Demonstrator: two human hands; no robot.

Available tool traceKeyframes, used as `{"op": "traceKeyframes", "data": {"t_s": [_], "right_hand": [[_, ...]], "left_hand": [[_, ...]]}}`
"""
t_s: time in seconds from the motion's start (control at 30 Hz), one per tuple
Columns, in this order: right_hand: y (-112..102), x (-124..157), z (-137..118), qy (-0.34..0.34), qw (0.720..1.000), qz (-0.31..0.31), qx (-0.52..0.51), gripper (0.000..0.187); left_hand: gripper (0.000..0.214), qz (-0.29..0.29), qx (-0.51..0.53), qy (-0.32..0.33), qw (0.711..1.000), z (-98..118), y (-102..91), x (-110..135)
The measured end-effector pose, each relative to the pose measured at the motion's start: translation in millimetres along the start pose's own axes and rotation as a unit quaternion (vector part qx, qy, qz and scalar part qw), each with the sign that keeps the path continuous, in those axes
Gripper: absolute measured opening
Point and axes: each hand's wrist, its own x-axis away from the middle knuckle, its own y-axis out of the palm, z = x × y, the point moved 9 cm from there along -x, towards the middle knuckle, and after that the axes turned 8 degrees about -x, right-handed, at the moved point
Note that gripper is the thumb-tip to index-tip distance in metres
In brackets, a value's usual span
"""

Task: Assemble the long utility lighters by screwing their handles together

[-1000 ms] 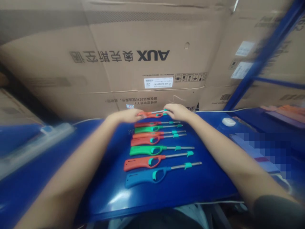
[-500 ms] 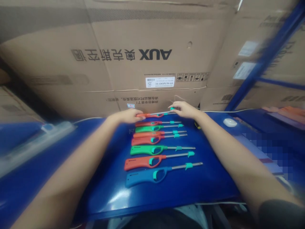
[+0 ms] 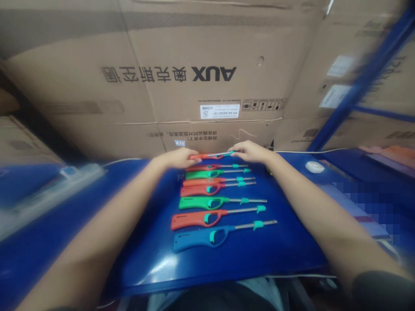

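Both my arms reach to the far edge of a blue table (image 3: 285, 246). My left hand (image 3: 177, 157) is closed on the handle end of an orange-red stick lighter (image 3: 207, 156). My right hand (image 3: 251, 151) pinches the metal tube end of the same lighter, near its teal clip. Nearer to me lies a row of several more lighters: red (image 3: 207, 167), green (image 3: 202, 174), two red close together (image 3: 201, 185), a green one (image 3: 202, 202), a red one (image 3: 196, 219) and a blue one (image 3: 201, 239). All point right with teal triggers and clips.
Big brown cardboard boxes (image 3: 181, 73) marked AUX stand right behind the table. A blue metal rack post (image 3: 356, 86) slants up at the right. A small white round object (image 3: 314, 166) sits on the table's right part. A pale long object (image 3: 48, 194) lies at the left.
The view shifted slightly. My right hand slid out along the lighter's tube and back a little; both hands stay on the farthest orange-red lighter. The row has not moved.
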Motion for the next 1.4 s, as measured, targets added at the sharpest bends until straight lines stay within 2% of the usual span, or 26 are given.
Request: {"op": "traceKeyframes", "data": {"t_s": [0.1,0.2,0.3,0.47,0.63,0.83,1.0,1.2,1.3,1.4], "right_hand": [[8,-1,-7,0.007,1.000,-0.026,-0.013,0.037],[22,-8,-27,-0.016,0.998,-0.061,-0.027,0.037],[26,-16,-42,-0.046,0.998,-0.043,0.010,0.034],[19,-15,-18,0.004,0.998,-0.001,0.059,0.033],[29,-11,4,0.029,0.998,-0.007,0.062,0.030],[30,-11,32,0.142,0.976,0.099,0.131,0.034],[35,-11,46,0.190,0.965,0.105,0.148,0.029],[38,-13,50,0.201,0.963,0.095,0.152,0.017],[40,-16,46,0.179,0.969,0.082,0.151,0.017],[39,-19,30,0.127,0.978,0.065,0.152,0.018]], "left_hand": [[0.044,-0.001,0.000,0.009,1.000,10,1.2,-1],[0.045,-0.013,0.014,0.046,0.999,32,4.6,-4],[0.042,0.001,-0.002,0.046,0.999,43,3.9,-9],[0.044,0.037,-0.050,-0.004,0.998,30,-0.8,-11],[0.058,0.055,-0.042,0.018,0.997,22,7.7,-15],[0.042,0.073,-0.035,0.052,0.995,19,20.3,-23],[0.041,0.128,-0.059,-0.007,0.990,-1,20.3,-29],[0.042,0.115,-0.072,-0.040,0.990,-12,32.4,-33],[0.041,0.114,-0.087,-0.039,0.989,-6,29.4,-31],[0.043,0.132,-0.111,-0.040,0.984,8,18.9,-25]]}}
